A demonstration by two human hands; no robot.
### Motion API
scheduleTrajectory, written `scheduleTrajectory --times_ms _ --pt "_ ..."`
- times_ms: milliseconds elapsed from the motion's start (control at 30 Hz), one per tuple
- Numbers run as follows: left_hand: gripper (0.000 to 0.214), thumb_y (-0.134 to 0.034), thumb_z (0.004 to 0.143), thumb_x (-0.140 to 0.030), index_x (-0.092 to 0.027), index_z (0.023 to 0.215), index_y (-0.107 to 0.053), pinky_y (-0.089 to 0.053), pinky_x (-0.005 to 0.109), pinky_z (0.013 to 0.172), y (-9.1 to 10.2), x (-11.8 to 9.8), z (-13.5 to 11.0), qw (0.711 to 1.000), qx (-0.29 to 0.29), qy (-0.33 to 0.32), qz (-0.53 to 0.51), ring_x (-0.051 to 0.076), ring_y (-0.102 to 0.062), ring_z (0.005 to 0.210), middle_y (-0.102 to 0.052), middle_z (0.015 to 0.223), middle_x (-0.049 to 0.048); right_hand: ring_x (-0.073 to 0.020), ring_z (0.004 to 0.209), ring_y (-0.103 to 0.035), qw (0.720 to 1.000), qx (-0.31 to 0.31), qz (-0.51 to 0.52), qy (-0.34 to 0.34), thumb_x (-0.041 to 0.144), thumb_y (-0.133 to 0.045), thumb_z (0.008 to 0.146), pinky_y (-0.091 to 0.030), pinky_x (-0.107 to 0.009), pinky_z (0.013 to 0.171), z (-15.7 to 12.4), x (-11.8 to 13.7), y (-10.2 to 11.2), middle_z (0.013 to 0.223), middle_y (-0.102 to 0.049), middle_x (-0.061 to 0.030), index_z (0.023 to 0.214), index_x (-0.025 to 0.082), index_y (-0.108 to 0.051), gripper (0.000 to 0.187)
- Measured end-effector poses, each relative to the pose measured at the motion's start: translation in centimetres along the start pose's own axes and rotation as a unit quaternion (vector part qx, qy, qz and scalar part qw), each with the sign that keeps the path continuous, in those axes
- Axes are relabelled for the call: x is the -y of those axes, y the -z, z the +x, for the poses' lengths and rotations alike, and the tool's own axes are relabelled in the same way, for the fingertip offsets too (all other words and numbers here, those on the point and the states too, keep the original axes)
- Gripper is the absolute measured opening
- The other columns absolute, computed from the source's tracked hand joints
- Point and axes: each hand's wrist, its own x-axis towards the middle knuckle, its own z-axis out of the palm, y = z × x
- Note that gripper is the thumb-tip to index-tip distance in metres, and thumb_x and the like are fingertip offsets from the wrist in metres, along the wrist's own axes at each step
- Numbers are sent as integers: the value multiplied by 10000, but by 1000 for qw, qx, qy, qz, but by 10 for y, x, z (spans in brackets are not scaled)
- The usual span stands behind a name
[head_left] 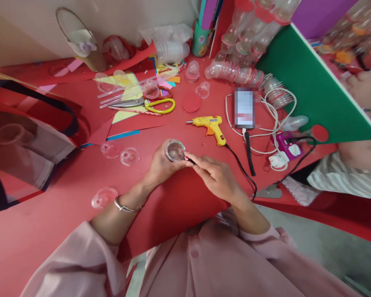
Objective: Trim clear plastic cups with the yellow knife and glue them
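Observation:
Wrapped round a small clear plastic cup (174, 151) is my left hand (160, 166), a silver bangle on its wrist. The cup's open mouth faces up toward me. My right hand (215, 176) pinches a thin dark tool (190, 161) against the near right side of the cup's rim; its kind is mostly hidden by my fingers. A yellow hot glue gun (210, 126) lies beyond my right hand, nozzle to the left. Left of the cup, a clear plastic lid (130, 156) and another lid (110, 149) rest on the red table (154, 206).
Yellow-handled scissors (159, 105), straws and paper scraps lie farther back. A phone (244, 108) with white cables and a purple power strip (288, 145) are at right. A green board (312, 90) divides off another person's arm (358, 156). A bag (27, 152) stands left.

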Motion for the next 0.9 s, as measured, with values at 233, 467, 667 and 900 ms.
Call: scheduleTrajectory --times_ms 233,467,667,900 --pt "700 -1004 535 -633 -200 939 -630 -485 256 623 -1 -4 -1 1000 9 1 -7 126 -579 659 -669 779 -13 -120 631 -515 945 49 308 -100 568 -522 1068 -492 -270 628 6 -8 -1 712 -545 36 1570 215 -555 615" --pt "736 -1001 510 -649 -205 954 -617 -495 268 619 -1 0 0 1000 8 -1 -13 138 -598 658 -674 783 -10 -103 625 -453 909 89 390 -113 516 -559 1056 -422 -257 604 9 -8 2 768 -519 44 1634 222 -444 658" --pt "758 -1012 499 -629 -205 999 -633 -528 282 653 -1 1 0 999 2 15 -29 158 -647 692 -711 824 11 -124 725 -575 971 74 211 -88 466 -523 1080 -507 -274 714 1 -1 15 845 -656 10 1644 226 -422 622" --pt "767 -1026 471 -614 -198 984 -637 -520 263 630 -2 -2 0 1000 -7 17 -26 147 -631 683 -719 821 13 -223 1077 -742 994 47 83 -61 459 -495 1090 -584 -360 921 -7 -2 17 1163 -787 -91 1621 223 -467 582"
